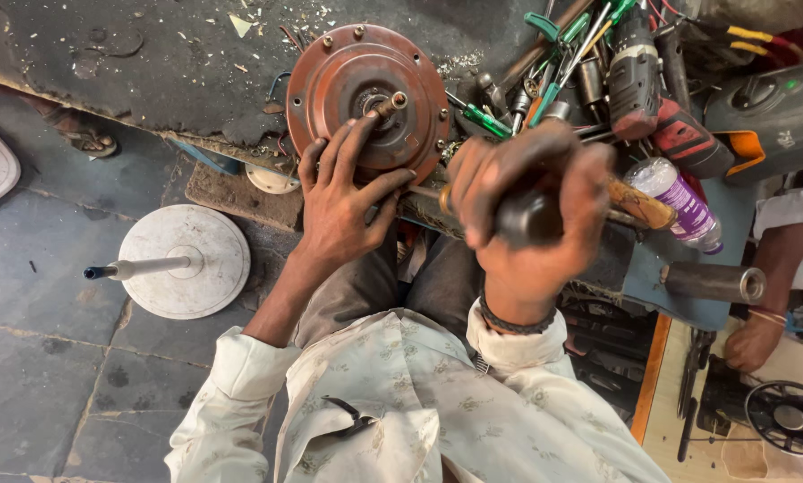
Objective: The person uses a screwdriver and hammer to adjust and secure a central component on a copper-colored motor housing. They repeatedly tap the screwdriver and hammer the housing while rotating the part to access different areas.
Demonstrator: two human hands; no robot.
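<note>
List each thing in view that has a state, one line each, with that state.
Left hand: spread flat on the motor housing.
Right hand: closed around a dark tool handle, blurred.
Motor housing: rusty, on the bench edge, shaft end exposed.
White fan base: lying on the floor, pole horizontal.
Purple-labelled bottle: lying on its side.
Cordless drill: lying among the tools.
</note>
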